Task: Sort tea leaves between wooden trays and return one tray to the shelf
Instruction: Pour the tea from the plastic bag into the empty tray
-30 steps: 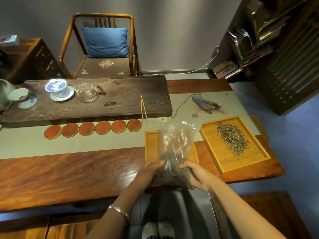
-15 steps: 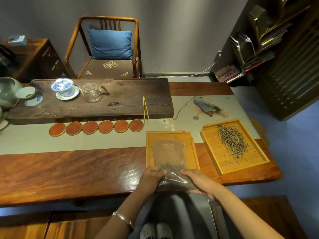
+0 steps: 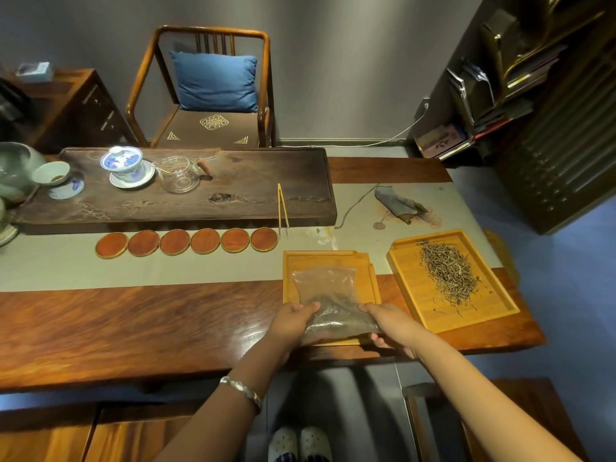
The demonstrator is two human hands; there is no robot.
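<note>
A clear plastic bag of dark tea leaves (image 3: 330,301) lies tilted over the near wooden tray (image 3: 320,258), its open end pointing away from me. My left hand (image 3: 291,320) grips the bag's lower left corner and my right hand (image 3: 388,323) grips its lower right corner. To the right, a second wooden tray (image 3: 420,295) holds a loose pile of tea leaves (image 3: 448,273). A dark shelf (image 3: 520,78) with stacked items stands at the far right.
A dark tea board (image 3: 233,195) carries a blue-and-white lidded cup (image 3: 125,165) and a glass pitcher (image 3: 178,175). Several round coasters (image 3: 186,241) line up before it, with bamboo tongs (image 3: 282,208) beside them. A folded cloth (image 3: 396,205) lies far right. A chair (image 3: 210,91) stands behind.
The bag stood upright between my hands; both hands have tipped it forward and lowered it flat over the near tray. The camera view has shifted slightly.
</note>
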